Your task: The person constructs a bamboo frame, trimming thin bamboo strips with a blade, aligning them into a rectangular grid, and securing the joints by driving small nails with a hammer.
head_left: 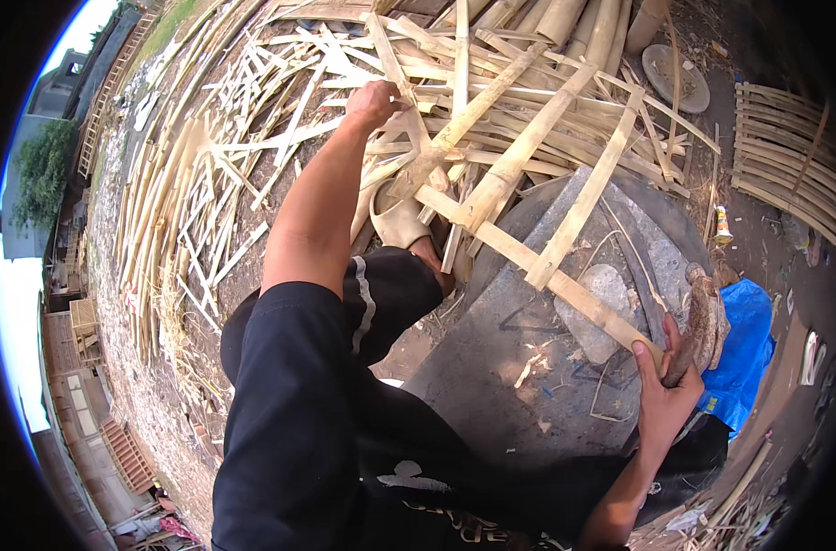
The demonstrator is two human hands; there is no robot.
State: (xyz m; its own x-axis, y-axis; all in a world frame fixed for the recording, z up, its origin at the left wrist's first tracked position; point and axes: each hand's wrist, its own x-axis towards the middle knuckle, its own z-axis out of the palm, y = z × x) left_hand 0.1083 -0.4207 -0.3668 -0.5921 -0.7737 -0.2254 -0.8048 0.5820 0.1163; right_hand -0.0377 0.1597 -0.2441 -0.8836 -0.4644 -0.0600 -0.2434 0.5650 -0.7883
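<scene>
1. Bamboo strip (pixel 500 243) runs slantwise across the middle of my view, its lower right end above a grey slab (pixel 491 367).
2. Three crosspieces (pixel 583 188) meet it at an angle, their near ends at the strip and their far ends pointing up and to the right; I can't make out how they are joined.
3. At the strip's lower right end I see the right hand (pixel 666 395) closed on it, thumb laid along the top face. A rough brown curved piece (pixel 707 317) sits against the same hand's fingers; I can't tell if it is gripped too.
4. Up and to the left, the left hand (pixel 374 103) has its fingers curled at a flat slat (pixel 395 69); from here I can't tell whether they hold it or only touch it.
5. On the slab, under the strip, lies a pale flat stone (pixel 597 312).
6. Beside the slab, to the right, is a crumpled blue sheet (pixel 741 344).
7. Farther out I see a heap of split bamboo (pixel 174 207) on the left, and a round pale dish (pixel 675 81) and a slatted panel (pixel 785 151) at upper right.
</scene>
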